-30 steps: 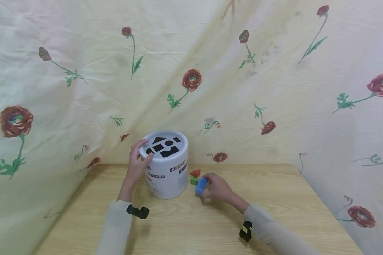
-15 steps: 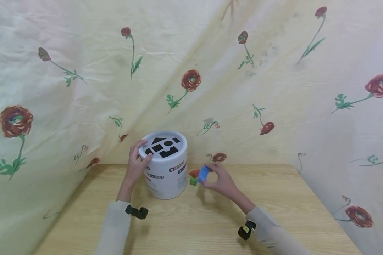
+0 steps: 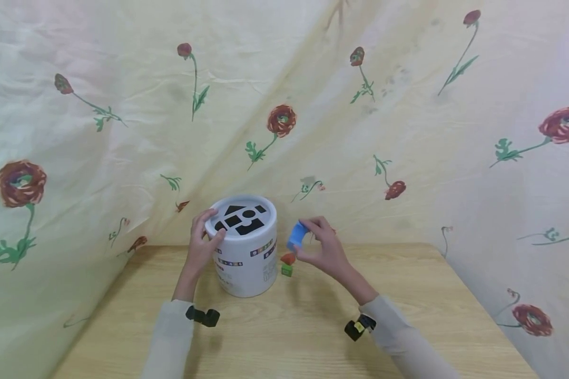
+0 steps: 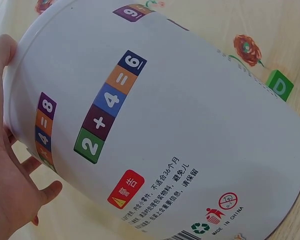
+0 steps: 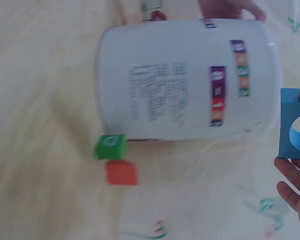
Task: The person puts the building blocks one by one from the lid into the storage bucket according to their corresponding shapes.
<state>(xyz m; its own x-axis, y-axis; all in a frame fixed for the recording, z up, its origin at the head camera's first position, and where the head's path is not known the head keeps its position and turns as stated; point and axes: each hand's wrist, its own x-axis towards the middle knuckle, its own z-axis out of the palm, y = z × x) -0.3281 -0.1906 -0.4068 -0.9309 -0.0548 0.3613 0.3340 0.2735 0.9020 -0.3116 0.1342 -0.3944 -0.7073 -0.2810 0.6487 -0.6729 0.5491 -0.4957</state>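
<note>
A white shape-sorter bucket [image 3: 244, 263] stands upright on the table, its lid [image 3: 261, 218] cut with several dark shaped holes. At the bucket's left side my left hand [image 3: 202, 250] holds the rim, thumb in front and fingers reaching over the lid's edge. My right hand [image 3: 327, 250] pinches a blue arch block [image 3: 294, 238] between thumb and fingertips, raised off the table just right of the bucket. The round cutout of this blue block [image 5: 288, 127] shows in the right wrist view. Part of the right hand lies outside that view.
Beside the bucket's base on the right lie a small green block [image 3: 286, 270], marked with a D in the left wrist view, and a red block [image 3: 288, 258]. A flowered cloth [image 3: 408, 131] hangs behind and around the wooden table [image 3: 275, 337].
My right hand has lifted the blue arch block from beside the green and red blocks up to near lid height. The left hand keeps its hold on the bucket.
</note>
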